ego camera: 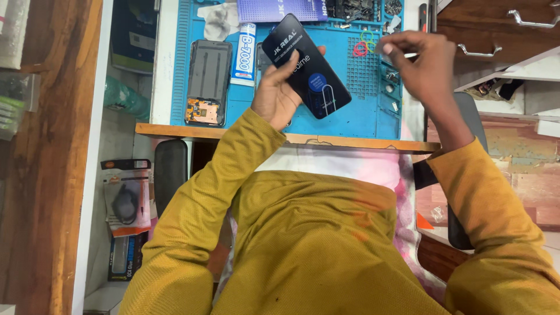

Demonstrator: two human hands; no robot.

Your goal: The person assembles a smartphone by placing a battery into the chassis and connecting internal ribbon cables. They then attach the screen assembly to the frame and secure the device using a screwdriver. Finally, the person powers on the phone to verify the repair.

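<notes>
Your left hand (279,90) grips a black phone screen panel (306,67) in the upper middle of the frame, fingers wrapped behind it and the thumb on its near edge; the panel tilts diagonally, its top corner pointing to the upper left, held above the blue work mat (356,111). Your right hand (423,64) is raised at the upper right, thumb and forefinger pinched shut on something small and pale that is too tiny to identify. On the mat, left of the panel, stands a white tube of adhesive (245,52), and further left lies an opened phone frame (207,81) with a bare circuit part at its lower end. Coloured rubber bands (364,44) rest on the mat between your two hands. The mat sits on a wooden desk edge (361,142) running across the middle of the frame.
</notes>
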